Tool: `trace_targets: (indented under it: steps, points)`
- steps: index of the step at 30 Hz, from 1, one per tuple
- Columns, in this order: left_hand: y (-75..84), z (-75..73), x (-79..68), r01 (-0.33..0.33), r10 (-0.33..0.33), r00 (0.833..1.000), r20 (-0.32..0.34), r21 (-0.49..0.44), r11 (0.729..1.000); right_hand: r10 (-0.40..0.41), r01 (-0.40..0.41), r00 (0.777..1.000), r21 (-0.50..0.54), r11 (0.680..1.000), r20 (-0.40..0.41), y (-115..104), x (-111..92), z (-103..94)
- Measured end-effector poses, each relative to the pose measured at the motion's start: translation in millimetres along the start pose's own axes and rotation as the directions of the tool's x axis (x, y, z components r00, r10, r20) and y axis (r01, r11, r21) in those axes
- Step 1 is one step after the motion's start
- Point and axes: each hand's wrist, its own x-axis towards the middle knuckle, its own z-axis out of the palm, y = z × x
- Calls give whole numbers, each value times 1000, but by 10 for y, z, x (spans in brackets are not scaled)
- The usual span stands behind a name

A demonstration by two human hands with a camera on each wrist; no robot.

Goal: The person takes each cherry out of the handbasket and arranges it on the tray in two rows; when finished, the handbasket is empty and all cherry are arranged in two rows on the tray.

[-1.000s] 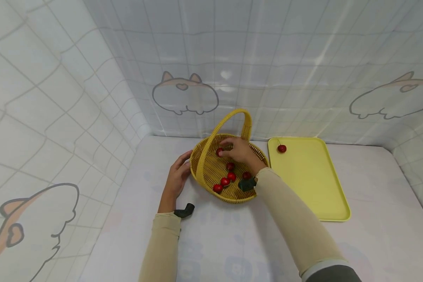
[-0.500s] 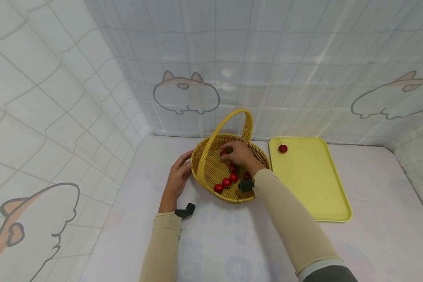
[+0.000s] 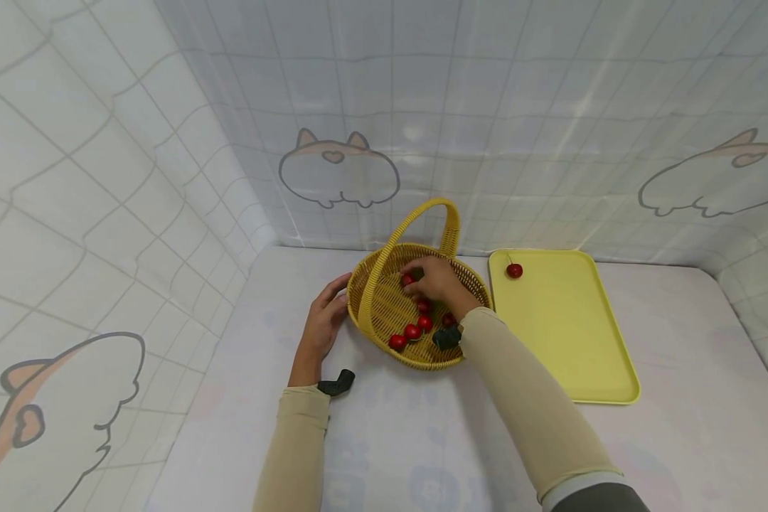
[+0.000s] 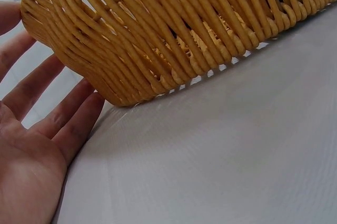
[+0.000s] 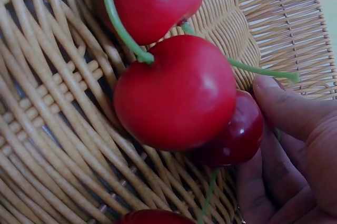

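Observation:
A yellow wicker basket [image 3: 384,313] with an arched handle holds several red cherries [image 3: 412,332]. Spread and fairly straight, the fingers of my left hand [image 3: 325,316] rest against its left outer wall, as the left wrist view [image 4: 31,145] also shows. My right hand [image 3: 436,279] reaches inside near the back, pinching a cherry [image 3: 407,279] between thumb and fingers low over the woven bottom. In the right wrist view, large cherries with green stems [image 5: 176,95] fill the middle, beside my thumb and curled fingers; the pinched cherry is mostly hidden there.
To the basket's right lies a yellow tray [image 3: 560,327], with one stemmed cherry [image 3: 515,270] at its back left corner. The white cloth-covered table [image 3: 384,441] meets a tile-patterned curtain [image 3: 518,163] close behind the basket.
My right hand has shifted slightly right and toward me inside the basket, with the cherry still pinched. My left hand has stayed against the basket wall.

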Motion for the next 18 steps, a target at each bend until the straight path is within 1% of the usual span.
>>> trace_targets:
  steps: [14, 15, 18]
  points:
    - [36, 24, -20, -4, 4, 1000, 0, 1, 1000, -14, 8, 998, 116, 993, 55, -36, -10, -10]
    - [38, 24, -23, -3, 3, 1000, 0, 1, 1000, -17, 11, 998, 120, 993, 57, -48, -13, -11]
    - [42, 27, -29, -3, 3, 1000, 1, -2, 1000, -51, 48, 998, 67, 997, 44, -100, -27, -19]
